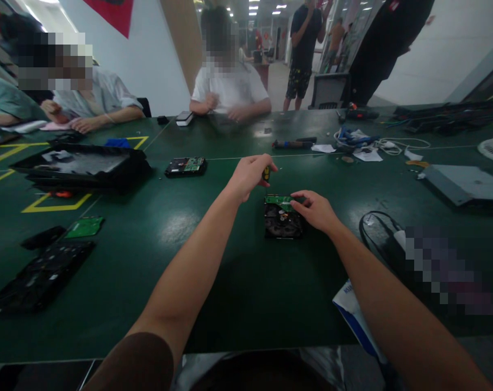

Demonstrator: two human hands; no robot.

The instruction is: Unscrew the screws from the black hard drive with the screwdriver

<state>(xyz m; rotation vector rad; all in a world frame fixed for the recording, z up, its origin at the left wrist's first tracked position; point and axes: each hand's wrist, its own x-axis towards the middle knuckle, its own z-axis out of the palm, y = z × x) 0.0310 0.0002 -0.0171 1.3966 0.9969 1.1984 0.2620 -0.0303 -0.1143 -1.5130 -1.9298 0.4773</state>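
A hard drive (284,224) lies on the green table in front of me, its green circuit board (279,202) facing up at the far end. My left hand (252,175) is closed around the yellow-and-black handle of a small screwdriver (266,173), held upright over the drive's far left corner. Whether its tip touches the board is too small to tell. At the drive's right side, my right hand (314,210) grips the edge, thumb and fingers on the board's end. Another hard drive (186,166) rests farther off to the left.
Black trays (83,165) are stacked at left, with a loose green board (85,227) and a black perforated part (42,274) nearer. A grey metal case (464,183) and a cable (362,231) lie right. Co-workers (232,89) sit across the table (230,304).
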